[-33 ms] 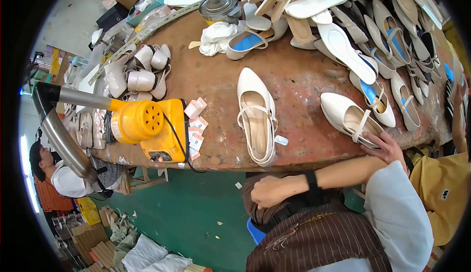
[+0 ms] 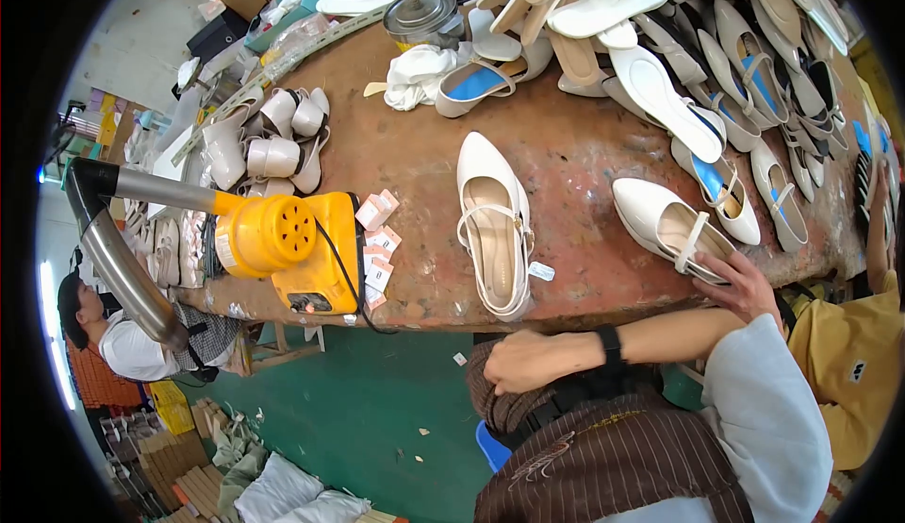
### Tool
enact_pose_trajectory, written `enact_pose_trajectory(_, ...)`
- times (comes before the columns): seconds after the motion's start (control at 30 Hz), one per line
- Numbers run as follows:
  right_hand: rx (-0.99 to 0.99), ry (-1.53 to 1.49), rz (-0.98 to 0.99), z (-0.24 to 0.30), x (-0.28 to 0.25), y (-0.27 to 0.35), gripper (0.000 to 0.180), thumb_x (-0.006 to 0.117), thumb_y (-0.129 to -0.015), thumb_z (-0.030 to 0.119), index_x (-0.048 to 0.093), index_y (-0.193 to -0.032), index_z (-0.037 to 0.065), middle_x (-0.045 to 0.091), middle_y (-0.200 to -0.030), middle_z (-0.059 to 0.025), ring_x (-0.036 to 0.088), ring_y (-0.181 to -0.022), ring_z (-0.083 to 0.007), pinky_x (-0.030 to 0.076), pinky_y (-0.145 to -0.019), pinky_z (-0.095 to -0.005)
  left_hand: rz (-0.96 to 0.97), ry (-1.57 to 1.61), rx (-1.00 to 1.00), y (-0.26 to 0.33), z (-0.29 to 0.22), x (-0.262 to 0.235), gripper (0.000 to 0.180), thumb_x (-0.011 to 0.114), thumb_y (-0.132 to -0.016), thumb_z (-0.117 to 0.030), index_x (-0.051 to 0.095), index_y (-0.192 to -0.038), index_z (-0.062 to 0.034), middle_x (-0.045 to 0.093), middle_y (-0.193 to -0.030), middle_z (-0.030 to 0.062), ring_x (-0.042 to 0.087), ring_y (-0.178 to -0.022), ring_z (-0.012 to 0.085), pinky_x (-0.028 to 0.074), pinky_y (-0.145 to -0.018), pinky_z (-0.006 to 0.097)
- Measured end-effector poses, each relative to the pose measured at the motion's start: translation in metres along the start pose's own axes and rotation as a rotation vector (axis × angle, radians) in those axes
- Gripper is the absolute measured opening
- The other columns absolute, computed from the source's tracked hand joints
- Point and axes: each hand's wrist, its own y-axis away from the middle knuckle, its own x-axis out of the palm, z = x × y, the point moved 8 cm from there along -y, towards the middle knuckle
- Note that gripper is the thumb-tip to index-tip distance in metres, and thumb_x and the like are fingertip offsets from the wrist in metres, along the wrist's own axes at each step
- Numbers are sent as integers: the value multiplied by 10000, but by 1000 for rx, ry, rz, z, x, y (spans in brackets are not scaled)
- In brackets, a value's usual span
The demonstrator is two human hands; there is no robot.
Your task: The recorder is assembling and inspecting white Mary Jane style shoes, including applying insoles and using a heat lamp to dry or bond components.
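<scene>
Right hand [image 2: 530,360] sits just below the near edge of the counter [image 2: 584,160], over a striped brown apron [image 2: 613,457]. Its forearm enters from the right out of a pale sleeve [image 2: 768,419] and carries a black wristband [image 2: 611,342]. Fingers [image 2: 504,372] are curled inward into a loose fist, and nothing shows inside them. The nearest thing is a white shoe [image 2: 495,226], which lies flat on the counter at the near edge, toe pointing to the far edge, strap across its middle, apart from the hand. A small tag [image 2: 541,271] lies just beside the shoe's heel. A second white shoe [image 2: 671,226] lies near the near right corner, toe pointing left. Another hand [image 2: 740,282] rests flat on this shoe's heel with its fingers spread; its arm is hidden behind the sleeve, so whose hand it is cannot be told. A person in a yellow shirt [image 2: 839,372] stands just beside it. A yellow blower [image 2: 292,249] with a metal pipe [image 2: 118,249] stands at the near left corner, and small paper tags [image 2: 379,240] lie between it and the first shoe. A white cloth [image 2: 419,75] and a metal can [image 2: 421,14] are at the far edge. Many shoes and insoles [image 2: 660,61] are heaped along the far right of the counter. White heel parts [image 2: 273,141] are grouped at the left edge.
</scene>
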Motion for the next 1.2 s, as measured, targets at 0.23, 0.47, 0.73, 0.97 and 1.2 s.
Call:
enact_pose_trajectory(0.23, 452, -45, -1097, -52, -121, 224, 127, 641, -810, 22, 682, -928, 3, 667, -901, -147, 649, -878, -282, 501, -794, -346, 70, -204, 207, -10, -51, -60, 178, 626, -780, -251, 715, -758, -98, 694, -801, 175, 667, -738, 398, 554, -694, 476)
enact_pose_trajectory(0.47, 1072, 182, -1083, -122, -62, 356, 263, 618, -881, 146, 624, -1059, -49, 643, -936, -288, 619, -889, -454, 489, -753, -463, -625, 510, 558, -16, -185, -291, 421, 622, -935, -384, 621, -1143, -18, 716, -947, 149, 703, -901, 236, 530, -796, 334)
enact_pose_trajectory(0.73, 1038, 165, -944, -166, -61, 361, 245, 520, -773, 12, 600, -981, -90, 590, -831, -353, 575, -844, -524, 470, -713, -503, -543, 615, 687, -94, -330, -310, 674, 604, -885, -126, 285, -1462, 16, 552, -1315, 252, 539, -1230, 299, 417, -1022, 337)
enact_pose_trajectory(0.97, 909, -541, -827, -166, -46, 328, 295, 523, -782, 5, 624, -1050, -65, 630, -763, -15, 559, -699, -95, 432, -571, -292, -474, 883, 726, -83, -295, -286, 715, 463, -777, 95, 316, -1469, -13, 545, -1329, 252, 499, -1287, 331, 370, -1071, 364)
enact_pose_trajectory(1.2, 486, -735, -1153, -96, -116, 240, 214, 530, -924, 82, 605, -1084, -38, 650, -934, -23, 575, -814, -75, 465, -707, -228, -666, 847, 666, -56, -295, -262, 689, 557, -858, -34, 276, -1487, -8, 497, -1363, 291, 508, -1262, 393, 404, -1042, 387)
